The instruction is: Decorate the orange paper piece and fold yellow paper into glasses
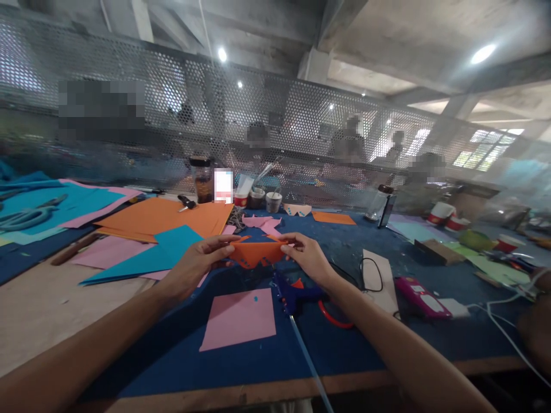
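Both of my hands hold up a folded orange paper piece [257, 251] with cut notches along its lower edge, above the blue-covered table. My left hand [210, 255] pinches its left end between thumb and fingers. At its right end, my right hand [305, 255] grips the same way. Below lies a pink paper sheet [241, 321] with a tiny blue scrap on it. A dark blue glue gun [293, 292] rests under my right hand, a long clear glue stick [310, 361] reaching from it past the table's front edge.
Orange sheets [167, 218], a blue folded sheet [150, 258] and scissors [30, 215] lie at left. Paper cups [273, 201], a jar [201, 180] and a lit phone [223, 184] stand before a perforated metal screen [279, 115]. At right are a magenta box [422, 297] and white cables [499, 327].
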Demonstrator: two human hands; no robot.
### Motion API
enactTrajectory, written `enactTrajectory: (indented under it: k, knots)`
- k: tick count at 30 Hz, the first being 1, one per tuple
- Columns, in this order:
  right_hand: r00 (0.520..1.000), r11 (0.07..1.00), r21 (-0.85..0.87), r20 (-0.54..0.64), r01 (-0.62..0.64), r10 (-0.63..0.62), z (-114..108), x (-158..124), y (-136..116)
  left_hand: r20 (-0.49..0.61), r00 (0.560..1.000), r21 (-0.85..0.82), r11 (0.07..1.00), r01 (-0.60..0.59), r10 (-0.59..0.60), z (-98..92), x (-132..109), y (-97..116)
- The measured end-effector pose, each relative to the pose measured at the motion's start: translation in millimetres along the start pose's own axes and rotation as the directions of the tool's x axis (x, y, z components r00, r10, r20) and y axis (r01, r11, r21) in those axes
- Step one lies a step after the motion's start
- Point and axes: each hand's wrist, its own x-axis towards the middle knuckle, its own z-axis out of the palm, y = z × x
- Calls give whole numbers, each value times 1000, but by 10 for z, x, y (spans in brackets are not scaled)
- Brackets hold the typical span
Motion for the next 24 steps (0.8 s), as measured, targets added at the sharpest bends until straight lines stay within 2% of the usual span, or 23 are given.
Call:
enactTrajectory:
  k: [6,13,24]
  knots:
    - [1000,1000,12,-18,-4,4,-16,44,0,7,1000,-44,999,31,-31,25,81,64]
    - [998,999,31,-65,-8,10,-67,84,-22,24,998,-78,995,61,-59,64,285,150]
    - [985,998,43,-163,-51,57,-243,331,-26,61,997,-47,998,47,-44,133,710,95]
